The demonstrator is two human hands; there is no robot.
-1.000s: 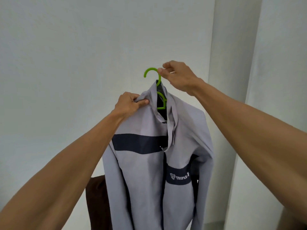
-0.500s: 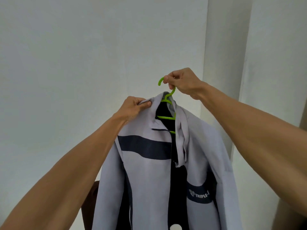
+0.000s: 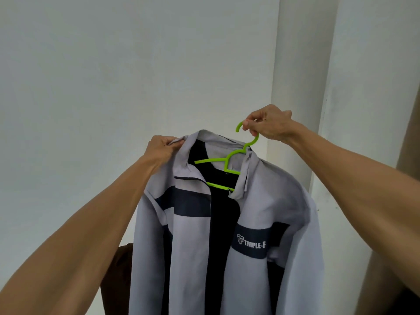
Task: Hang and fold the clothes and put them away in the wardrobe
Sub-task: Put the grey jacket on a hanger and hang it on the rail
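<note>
Here: jacket (image 3: 191, 246), grey with navy bands, marked TRIPLE-F, hangs open on the hanger (image 3: 211, 160), held up before a wall (image 3: 113, 76). Hanger, green: inside jacket collar, hook above it. Right grip (image 3: 270, 123): pinches the hook. Left grip (image 3: 161, 148): clenched on jacket's collar edge. Brown cloth (image 3: 120, 280): behind jacket, low down.

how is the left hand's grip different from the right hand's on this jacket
The left hand pinches soft cloth at the collar of the grey jacket; the right hand holds the hook of the green hanger. The left hand sits lower, level with the collar; the right hand is higher, above it. Both are raised before the white wall, and both help carry the same garment.
</note>
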